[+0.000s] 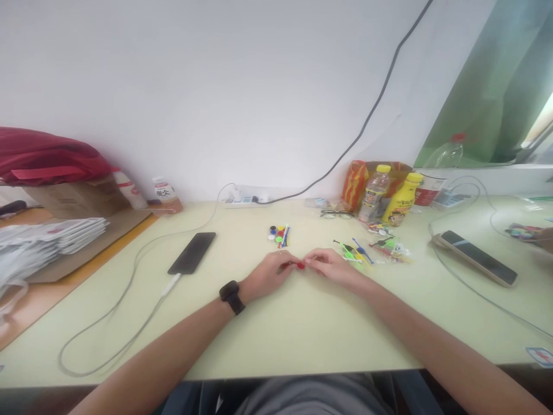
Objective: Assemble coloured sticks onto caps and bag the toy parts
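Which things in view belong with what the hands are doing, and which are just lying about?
Seem to belong:
red piece, at the fingertips of the left hand and right hand
small coloured discs
coloured plastic pieces beside the right hand

Probably just lying about:
plugged-in phone
tan-cased phone
yellow bottle
power strip

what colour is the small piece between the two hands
Red; the small piece shows in the head view, the only one.
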`<state>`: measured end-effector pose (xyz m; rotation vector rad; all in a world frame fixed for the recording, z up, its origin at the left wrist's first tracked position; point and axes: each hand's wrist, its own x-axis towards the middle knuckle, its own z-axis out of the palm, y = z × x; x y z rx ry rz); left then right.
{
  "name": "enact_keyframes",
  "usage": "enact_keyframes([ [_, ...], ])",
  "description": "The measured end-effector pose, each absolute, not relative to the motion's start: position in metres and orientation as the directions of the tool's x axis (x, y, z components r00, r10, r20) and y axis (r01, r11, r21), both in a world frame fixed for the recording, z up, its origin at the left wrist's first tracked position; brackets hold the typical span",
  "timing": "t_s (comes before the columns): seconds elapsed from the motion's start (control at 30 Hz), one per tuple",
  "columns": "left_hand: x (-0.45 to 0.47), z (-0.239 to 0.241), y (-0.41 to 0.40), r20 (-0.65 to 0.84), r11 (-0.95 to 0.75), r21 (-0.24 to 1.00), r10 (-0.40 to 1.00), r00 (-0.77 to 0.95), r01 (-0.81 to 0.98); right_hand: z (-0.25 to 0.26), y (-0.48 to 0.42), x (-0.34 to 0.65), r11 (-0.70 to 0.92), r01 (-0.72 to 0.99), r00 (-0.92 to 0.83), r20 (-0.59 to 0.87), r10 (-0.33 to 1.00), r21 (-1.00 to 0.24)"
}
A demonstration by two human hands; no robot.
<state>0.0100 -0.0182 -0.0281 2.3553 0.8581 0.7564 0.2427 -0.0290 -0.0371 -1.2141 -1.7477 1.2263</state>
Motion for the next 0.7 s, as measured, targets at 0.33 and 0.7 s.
enact_keyframes([
  [0.33,0.008,-0.032,-0.016,0.352,-0.711,0.582,0.658,0.666,0.395,-0.041,-0.028,0.242,0.356,0.374,-0.294,0.255,0.921,-0.856],
  [0.7,0.009,-0.031,-0.017,0.362,-0.783,0.421,0.607,0.707,0.457,-0.05,-0.023,0.244,0.397,0.447,-0.326,0.267,0.907,-0.802],
])
